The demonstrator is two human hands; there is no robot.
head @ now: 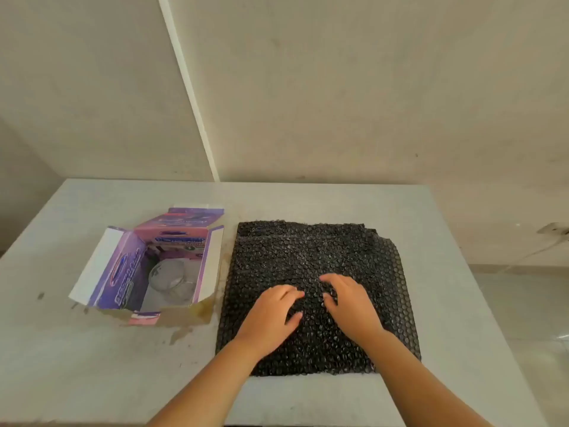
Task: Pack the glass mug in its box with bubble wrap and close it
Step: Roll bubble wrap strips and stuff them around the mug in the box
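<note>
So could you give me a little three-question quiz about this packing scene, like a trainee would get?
1. True or false: the clear glass mug sits inside the open purple cardboard box.
2. What do the left hand and right hand rest on?
A. black bubble wrap sheet
B. box
C. bare white table
3. Fill in: the box stands to the ___ of the bubble wrap.

Key: 1 true; 2 A; 3 left.
</note>
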